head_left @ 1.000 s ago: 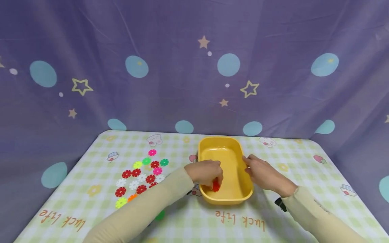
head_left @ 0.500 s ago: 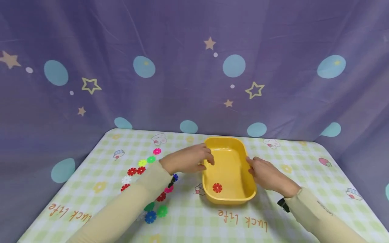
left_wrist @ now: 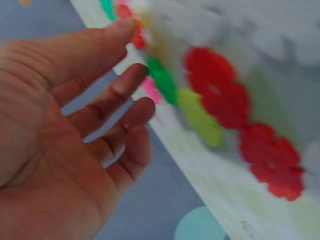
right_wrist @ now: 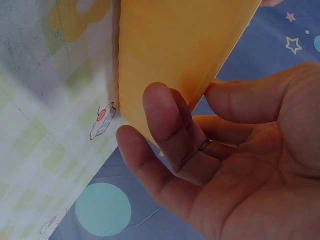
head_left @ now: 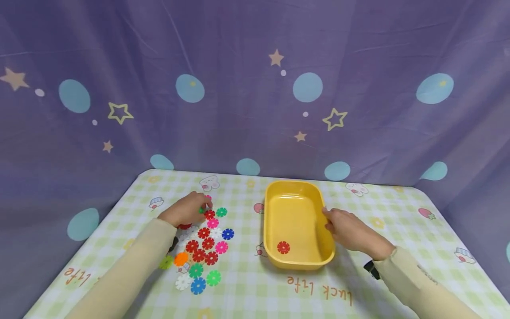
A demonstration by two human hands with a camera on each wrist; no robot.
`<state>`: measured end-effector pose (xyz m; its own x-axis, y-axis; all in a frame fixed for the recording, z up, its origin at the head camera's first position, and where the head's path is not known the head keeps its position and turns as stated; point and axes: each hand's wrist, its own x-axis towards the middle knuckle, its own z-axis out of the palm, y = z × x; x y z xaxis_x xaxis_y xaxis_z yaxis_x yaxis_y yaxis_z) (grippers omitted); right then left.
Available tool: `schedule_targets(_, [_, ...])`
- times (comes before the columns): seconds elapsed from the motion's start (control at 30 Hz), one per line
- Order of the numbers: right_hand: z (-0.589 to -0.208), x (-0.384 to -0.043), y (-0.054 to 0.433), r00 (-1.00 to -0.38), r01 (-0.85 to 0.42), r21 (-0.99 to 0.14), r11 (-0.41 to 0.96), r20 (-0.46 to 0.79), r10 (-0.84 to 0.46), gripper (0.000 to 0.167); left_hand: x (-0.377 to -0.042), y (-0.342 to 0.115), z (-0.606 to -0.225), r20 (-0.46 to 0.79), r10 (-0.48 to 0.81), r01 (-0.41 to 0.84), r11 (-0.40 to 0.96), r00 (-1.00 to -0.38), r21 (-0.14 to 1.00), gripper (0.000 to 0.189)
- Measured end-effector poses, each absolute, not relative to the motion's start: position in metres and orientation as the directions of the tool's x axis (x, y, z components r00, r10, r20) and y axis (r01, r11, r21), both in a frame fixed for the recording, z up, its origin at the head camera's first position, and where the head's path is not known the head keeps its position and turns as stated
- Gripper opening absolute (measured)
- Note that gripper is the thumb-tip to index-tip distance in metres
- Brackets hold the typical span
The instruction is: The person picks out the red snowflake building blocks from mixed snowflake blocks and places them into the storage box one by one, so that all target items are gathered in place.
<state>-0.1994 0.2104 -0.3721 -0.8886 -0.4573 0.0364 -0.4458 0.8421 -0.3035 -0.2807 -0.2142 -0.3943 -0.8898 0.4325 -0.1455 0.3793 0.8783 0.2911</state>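
Observation:
A yellow plastic bin [head_left: 299, 212] stands on the table, and my right hand [head_left: 351, 231] pinches its right rim. In the right wrist view the thumb [right_wrist: 245, 100] lies at the rim and the fingers [right_wrist: 167, 125] are along the outer wall. One red snowflake disc [head_left: 283, 247] lies flat inside the bin. My left hand [head_left: 187, 210] is over the far end of the loose pile of snowflake discs, fingers loosely bent with nothing between them. Close by its fingertips are a green disc [left_wrist: 162, 80] and a red disc [head_left: 209, 215].
Several red, white, pink, green, orange and blue discs, including a blue disc [head_left: 198, 285] nearest me, spread over the left of the checked tablecloth [head_left: 382, 274]. A purple curtain [head_left: 239, 124] hangs behind the table.
My left hand let go of the red disc inside the bin, rose out over its left rim and moved left to the pile. The right hand stays at the rim.

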Motion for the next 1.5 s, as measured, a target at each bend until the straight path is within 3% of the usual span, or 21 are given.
schedule_targets(0.33, [-0.374, -0.200, 0.214, -0.888, -0.447, -0.324, 0.834, 0.048, -0.457, 0.039, -0.297, -0.215, -0.399, -0.192, 0.517, 0.449, 0.839, -0.834, 0.307, 0.020])
schedule_targets(0.53, [-0.374, -0.201, 0.212, -0.890, -0.435, -0.356, 0.827, 0.031, -0.454, 0.038, -0.305, -0.215, -0.399, -0.283, 0.474, 0.392, 0.869, -0.834, 0.301, 0.022])
schedule_targets(0.77, [-0.375, -0.202, 0.210, -0.900, -0.413, -0.362, 0.836, 0.020, -0.436, 0.038, -0.296, -0.217, -0.396, -0.302, 0.499, 0.346, 0.829, -0.812, 0.438, 0.027])
schedule_targets(0.93, [-0.375, -0.201, 0.212, -0.900, -0.414, -0.366, 0.833, 0.028, -0.435, 0.036, -0.290, -0.214, -0.393, -0.327, 0.502, 0.346, 0.832, -0.800, 0.433, 0.028])
schedule_targets(1.27, [-0.378, -0.200, 0.214, -0.893, -0.429, -0.365, 0.826, 0.032, -0.450, 0.032, -0.291, -0.211, -0.394, -0.195, 0.523, 0.436, 0.825, -0.830, 0.360, 0.008])
schedule_targets(1.5, [-0.375, -0.199, 0.214, -0.892, -0.434, -0.351, 0.830, 0.038, -0.450, 0.034, -0.282, -0.218, -0.380, -0.271, 0.435, 0.328, 0.872, -0.859, 0.362, 0.022])
